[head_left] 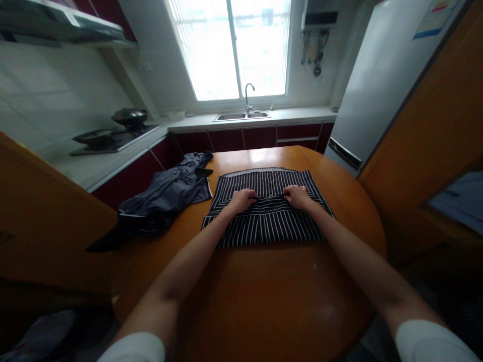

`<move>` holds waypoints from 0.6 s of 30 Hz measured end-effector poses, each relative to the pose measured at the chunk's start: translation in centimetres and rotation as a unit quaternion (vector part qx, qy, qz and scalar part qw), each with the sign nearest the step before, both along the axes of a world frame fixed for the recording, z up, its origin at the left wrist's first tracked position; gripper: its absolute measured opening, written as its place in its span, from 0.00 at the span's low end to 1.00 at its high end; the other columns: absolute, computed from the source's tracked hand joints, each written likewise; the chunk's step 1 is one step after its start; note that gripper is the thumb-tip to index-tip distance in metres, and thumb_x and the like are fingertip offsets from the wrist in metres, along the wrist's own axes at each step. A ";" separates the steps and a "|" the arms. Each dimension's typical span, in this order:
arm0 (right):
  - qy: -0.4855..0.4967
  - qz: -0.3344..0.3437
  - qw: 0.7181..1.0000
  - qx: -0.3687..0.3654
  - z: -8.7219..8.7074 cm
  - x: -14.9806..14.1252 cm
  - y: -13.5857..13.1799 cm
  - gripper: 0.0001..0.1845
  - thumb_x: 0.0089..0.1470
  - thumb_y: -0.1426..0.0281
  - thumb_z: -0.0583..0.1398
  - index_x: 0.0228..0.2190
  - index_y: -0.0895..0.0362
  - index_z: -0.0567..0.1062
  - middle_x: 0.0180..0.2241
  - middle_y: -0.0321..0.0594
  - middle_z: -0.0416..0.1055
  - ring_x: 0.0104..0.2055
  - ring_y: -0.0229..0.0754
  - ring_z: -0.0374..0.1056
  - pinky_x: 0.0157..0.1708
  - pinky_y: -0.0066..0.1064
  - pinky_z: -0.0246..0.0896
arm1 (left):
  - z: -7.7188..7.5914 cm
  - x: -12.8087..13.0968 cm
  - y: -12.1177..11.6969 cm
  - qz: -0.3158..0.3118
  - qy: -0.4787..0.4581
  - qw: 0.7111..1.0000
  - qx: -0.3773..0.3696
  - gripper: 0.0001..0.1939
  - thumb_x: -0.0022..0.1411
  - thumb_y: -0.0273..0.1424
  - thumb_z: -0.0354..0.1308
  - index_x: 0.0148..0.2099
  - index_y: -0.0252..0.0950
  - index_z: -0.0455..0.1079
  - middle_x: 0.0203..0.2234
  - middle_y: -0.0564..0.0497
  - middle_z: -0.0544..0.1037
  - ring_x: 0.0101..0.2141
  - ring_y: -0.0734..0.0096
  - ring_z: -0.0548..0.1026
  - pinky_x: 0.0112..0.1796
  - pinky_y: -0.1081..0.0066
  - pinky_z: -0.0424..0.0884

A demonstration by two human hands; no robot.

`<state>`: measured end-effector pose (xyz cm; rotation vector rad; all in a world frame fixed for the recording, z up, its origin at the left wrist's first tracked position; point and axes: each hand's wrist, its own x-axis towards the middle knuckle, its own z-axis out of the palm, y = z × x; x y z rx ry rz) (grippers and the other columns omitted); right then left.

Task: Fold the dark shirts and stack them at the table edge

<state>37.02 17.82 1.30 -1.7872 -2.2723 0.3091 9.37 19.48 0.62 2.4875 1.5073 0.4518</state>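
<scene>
A black garment with white stripes [264, 229] lies spread on the wooden table in front of me. Across its middle runs a raised fold or edge, where the stripes change direction. My left hand [243, 200] is closed on this fold, left of centre, with thumb and fingers pinched together. To the right, my right hand [297, 196] pinches the same fold. A short stretch of cloth lies between the two hands. Whether the garment is an apron or a shirt cannot be told.
A crumpled grey and black garment [166, 191] lies on the left of the round wooden table [260, 291]. Beyond are a sink [231, 116] with a faucet [247, 95] and a stove [121, 138] with a pot [129, 116]. A fridge [388, 75] stands at right.
</scene>
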 end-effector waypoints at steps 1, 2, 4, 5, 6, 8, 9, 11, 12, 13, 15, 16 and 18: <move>-0.007 -0.015 1.000 0.003 -0.2 -0.4 -0.1 0.10 0.61 0.69 0.60 0.42 0.56 0.80 0.50 0.51 0.76 0.56 0.56 0.67 0.57 0.51 0.51 | -0.1 0.4 -0.4 0.012 0.007 1.000 0.009 0.09 0.64 0.29 0.62 0.47 0.37 0.77 0.46 0.42 0.79 0.49 0.53 0.75 0.53 0.55 0.65; -0.013 -0.031 0.999 0.013 -0.6 -0.9 -0.5 0.11 0.62 0.69 0.60 0.44 0.57 0.79 0.52 0.54 0.74 0.57 0.58 0.66 0.57 0.53 0.51 | -0.2 0.8 -0.9 0.018 0.010 1.000 0.024 0.11 0.65 0.28 0.61 0.49 0.36 0.77 0.49 0.40 0.78 0.52 0.50 0.74 0.56 0.52 0.63; -0.017 -0.051 0.997 0.056 -1.5 -2.1 -1.6 0.16 0.64 0.68 0.57 0.50 0.58 0.76 0.58 0.57 0.69 0.61 0.58 0.61 0.59 0.54 0.50 | -0.8 1.9 -2.3 -0.001 0.020 0.998 0.063 0.16 0.69 0.28 0.56 0.57 0.37 0.72 0.56 0.39 0.73 0.58 0.51 0.69 0.61 0.49 0.56; -0.013 -0.043 0.996 0.082 -2.0 -2.7 -2.4 0.18 0.65 0.68 0.55 0.54 0.58 0.74 0.60 0.56 0.66 0.64 0.57 0.58 0.61 0.53 0.48 | -1.2 2.5 -3.1 -0.024 0.025 0.996 0.076 0.18 0.71 0.29 0.53 0.61 0.38 0.69 0.60 0.40 0.71 0.61 0.53 0.66 0.63 0.49 0.52; -0.007 -0.023 0.994 0.102 -2.5 -3.3 -3.1 0.20 0.66 0.68 0.54 0.57 0.57 0.71 0.63 0.54 0.64 0.66 0.55 0.55 0.63 0.51 0.47 | -1.6 3.1 -3.8 -0.052 0.032 0.995 0.081 0.20 0.73 0.31 0.50 0.65 0.40 0.65 0.63 0.42 0.68 0.63 0.55 0.63 0.64 0.49 0.50; 0.005 0.025 0.994 0.103 -3.5 -4.1 -4.2 0.24 0.67 0.66 0.52 0.62 0.57 0.67 0.67 0.49 0.58 0.70 0.51 0.49 0.65 0.50 0.43 | -2.3 3.9 -4.9 -0.101 0.049 0.992 0.059 0.23 0.75 0.35 0.46 0.69 0.42 0.58 0.67 0.44 0.63 0.67 0.56 0.58 0.65 0.47 0.49; 0.006 0.032 0.996 0.086 -3.9 -4.1 -4.6 0.25 0.68 0.65 0.51 0.63 0.57 0.65 0.69 0.48 0.56 0.71 0.51 0.46 0.66 0.52 0.41 | -2.5 4.1 -5.2 -0.112 0.056 0.991 0.042 0.24 0.76 0.37 0.45 0.70 0.42 0.56 0.68 0.44 0.61 0.68 0.55 0.56 0.65 0.45 0.49; 0.003 -0.005 0.999 0.054 -4.5 -3.2 -4.7 0.26 0.68 0.64 0.50 0.64 0.56 0.63 0.70 0.48 0.54 0.72 0.53 0.44 0.66 0.57 0.39 | -2.3 3.5 -5.2 -0.107 0.055 0.993 0.019 0.25 0.76 0.38 0.44 0.71 0.42 0.55 0.69 0.45 0.60 0.68 0.55 0.56 0.64 0.45 0.51; 0.002 -0.042 0.998 0.047 -4.6 -2.3 -4.6 0.27 0.68 0.63 0.50 0.64 0.57 0.63 0.69 0.50 0.54 0.72 0.54 0.44 0.66 0.58 0.39 | -1.9 2.7 -4.9 -0.091 0.046 0.995 0.017 0.25 0.76 0.38 0.44 0.71 0.43 0.56 0.68 0.45 0.62 0.67 0.55 0.59 0.64 0.46 0.52; 0.001 -0.083 0.995 0.047 -4.6 -1.1 -4.3 0.27 0.68 0.63 0.50 0.64 0.58 0.64 0.69 0.52 0.55 0.71 0.56 0.46 0.66 0.59 0.40 | -1.4 1.6 -4.5 -0.068 0.036 0.997 0.017 0.24 0.75 0.38 0.45 0.70 0.43 0.58 0.66 0.45 0.64 0.65 0.56 0.62 0.64 0.49 0.55; 0.003 -0.164 0.985 0.051 -4.4 1.6 -3.7 0.26 0.67 0.64 0.51 0.62 0.59 0.67 0.66 0.55 0.60 0.68 0.59 0.52 0.63 0.56 0.47 | 0.2 -1.6 -3.2 -0.006 0.023 1.000 0.012 0.23 0.73 0.38 0.49 0.66 0.42 0.64 0.62 0.45 0.70 0.60 0.57 0.68 0.61 0.55 0.60; 0.007 -0.199 0.979 0.048 -4.3 2.9 -3.4 0.25 0.66 0.64 0.52 0.60 0.60 0.69 0.63 0.57 0.63 0.65 0.60 0.56 0.61 0.54 0.52 | 1.1 -3.5 -2.6 0.034 0.029 0.999 -0.013 0.22 0.71 0.37 0.52 0.64 0.40 0.67 0.60 0.44 0.72 0.58 0.56 0.70 0.59 0.59 0.63; 0.018 -0.243 0.969 0.034 -4.1 5.1 -3.0 0.24 0.65 0.63 0.54 0.57 0.61 0.72 0.58 0.58 0.68 0.60 0.60 0.62 0.57 0.49 0.58 | 2.7 -7.2 -1.5 0.143 0.035 0.984 -0.097 0.18 0.67 0.37 0.55 0.55 0.37 0.73 0.55 0.42 0.76 0.55 0.57 0.72 0.55 0.65 0.67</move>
